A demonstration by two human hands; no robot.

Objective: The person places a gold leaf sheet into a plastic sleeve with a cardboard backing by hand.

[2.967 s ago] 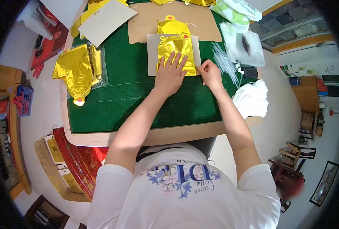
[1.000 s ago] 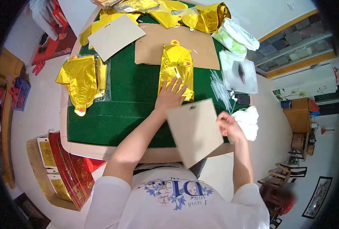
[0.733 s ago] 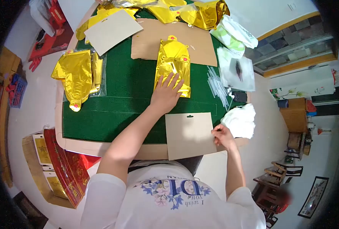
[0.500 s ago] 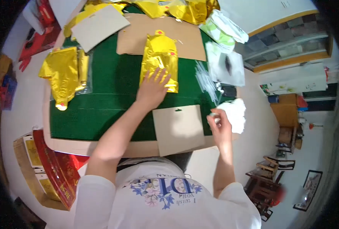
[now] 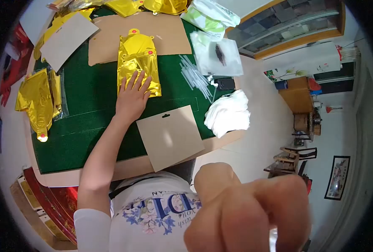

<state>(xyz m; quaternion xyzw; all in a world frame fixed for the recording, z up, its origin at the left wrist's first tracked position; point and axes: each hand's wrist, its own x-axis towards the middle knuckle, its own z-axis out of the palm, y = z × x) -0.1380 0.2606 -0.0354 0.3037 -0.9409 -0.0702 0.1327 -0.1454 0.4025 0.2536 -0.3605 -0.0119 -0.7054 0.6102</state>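
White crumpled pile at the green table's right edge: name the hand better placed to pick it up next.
Right, probably. The right hand is raised on the same side as the pile, though its grip is unclear. The left hand rests on shiny gold foil pieces and would have to leave them.

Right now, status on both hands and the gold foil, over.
Left hand flat on gold foil, fingers spread. Right hand close to camera, curled, grip unclear. Only left hand covers the foil; beige card lies clear, nearer the wearer.
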